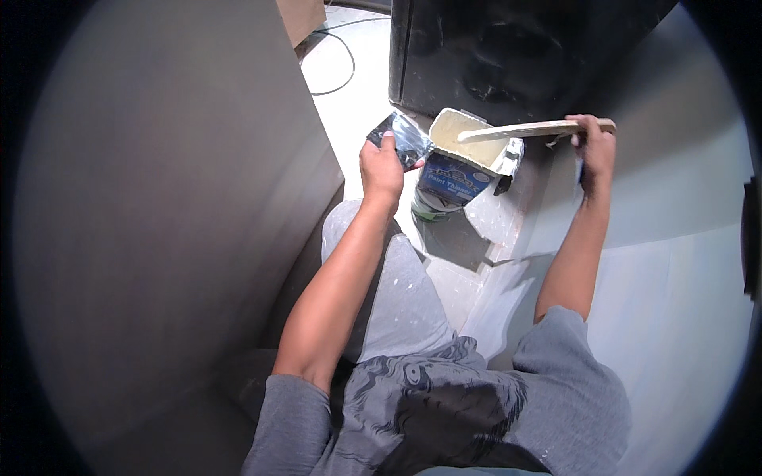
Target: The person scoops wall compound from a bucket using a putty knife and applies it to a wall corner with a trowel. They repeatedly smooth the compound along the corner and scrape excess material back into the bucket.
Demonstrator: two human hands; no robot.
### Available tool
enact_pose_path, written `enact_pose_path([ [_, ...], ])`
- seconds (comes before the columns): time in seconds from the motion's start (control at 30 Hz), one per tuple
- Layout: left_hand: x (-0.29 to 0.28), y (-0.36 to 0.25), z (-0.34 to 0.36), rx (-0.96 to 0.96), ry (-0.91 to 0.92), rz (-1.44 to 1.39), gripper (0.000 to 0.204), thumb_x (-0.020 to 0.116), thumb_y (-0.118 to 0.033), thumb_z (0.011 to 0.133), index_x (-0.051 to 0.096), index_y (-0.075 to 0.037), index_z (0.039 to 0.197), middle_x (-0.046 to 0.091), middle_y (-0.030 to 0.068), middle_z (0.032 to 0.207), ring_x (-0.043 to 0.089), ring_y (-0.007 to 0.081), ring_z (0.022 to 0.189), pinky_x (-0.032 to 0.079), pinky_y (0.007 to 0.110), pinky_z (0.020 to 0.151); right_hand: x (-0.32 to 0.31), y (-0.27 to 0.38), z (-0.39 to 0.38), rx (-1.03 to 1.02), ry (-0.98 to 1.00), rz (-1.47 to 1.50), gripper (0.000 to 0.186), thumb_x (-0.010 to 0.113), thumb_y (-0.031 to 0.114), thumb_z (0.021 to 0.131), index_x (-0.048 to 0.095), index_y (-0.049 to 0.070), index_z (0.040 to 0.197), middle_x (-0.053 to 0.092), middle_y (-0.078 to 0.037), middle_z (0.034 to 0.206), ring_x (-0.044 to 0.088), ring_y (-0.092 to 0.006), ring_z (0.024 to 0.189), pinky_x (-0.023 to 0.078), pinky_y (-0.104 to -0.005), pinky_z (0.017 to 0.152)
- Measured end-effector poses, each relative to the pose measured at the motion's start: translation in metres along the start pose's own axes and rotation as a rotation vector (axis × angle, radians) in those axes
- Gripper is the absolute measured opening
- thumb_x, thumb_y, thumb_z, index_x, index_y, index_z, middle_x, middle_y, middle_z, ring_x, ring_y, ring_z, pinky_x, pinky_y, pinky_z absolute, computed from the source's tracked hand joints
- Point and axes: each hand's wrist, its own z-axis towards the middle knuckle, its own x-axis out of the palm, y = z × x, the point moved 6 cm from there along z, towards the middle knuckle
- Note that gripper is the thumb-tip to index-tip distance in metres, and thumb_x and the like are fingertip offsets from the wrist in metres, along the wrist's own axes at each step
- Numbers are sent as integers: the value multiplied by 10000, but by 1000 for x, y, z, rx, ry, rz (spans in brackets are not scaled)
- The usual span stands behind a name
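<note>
My left hand (381, 166) grips a shiny, square, flat metal plate (401, 136), perhaps a scraper, just left of a cut-open can (448, 174) with a blue label. The can holds a cream-coloured paste (444, 127) and stands on another container (430, 211) with some green on it. My right hand (594, 155) holds a long, pale wooden stick (528, 129) nearly level, its paste-coated tip over or in the can's opening. A dark, flat item (580, 174) is also in that hand, partly hidden by it. A whitish, rag-like or coated item (508, 159) is on the can's right corner.
A tall black object (516, 47) stands behind the can. Grey panels flank me on the left (182, 198) and right (667, 301). A cable (349, 55) lies on the pale floor (361, 83) beside a cardboard piece (300, 17). My legs are bent below the can.
</note>
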Motion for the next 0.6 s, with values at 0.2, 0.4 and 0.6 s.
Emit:
enact_pose_path([
  [0.2, 31, -1, 12, 8, 33, 167, 369, 361, -238, 1073, 569, 63, 1028, 654, 143, 896, 685, 205, 692, 629, 324, 566, -46, 26, -4, 17, -43, 173, 325, 572, 286, 913, 728, 10, 983, 550, 18, 624, 414, -52, 471, 287, -193, 432],
  [0.4, 69, -5, 12, -175, 133, 14, 427, 330, -294, 1085, 527, 84, 1064, 641, 175, 961, 680, 232, 769, 629, 326, 603, -63, 29, -11, -36, 37, 479, 389, 547, 269, 940, 643, -83, 1077, 558, -50, 609, 405, -81, 405, 322, -191, 388],
  [0.6, 81, -46, -2, -182, 252, -272, 449, 322, -340, 1082, 527, 58, 1114, 637, 174, 1005, 675, 234, 827, 637, 353, 673, -41, 43, -32, -32, 14, 525, 374, 562, 265, 931, 641, -84, 1037, 560, -65, 638, 424, -74, 434, 327, -183, 397],
])
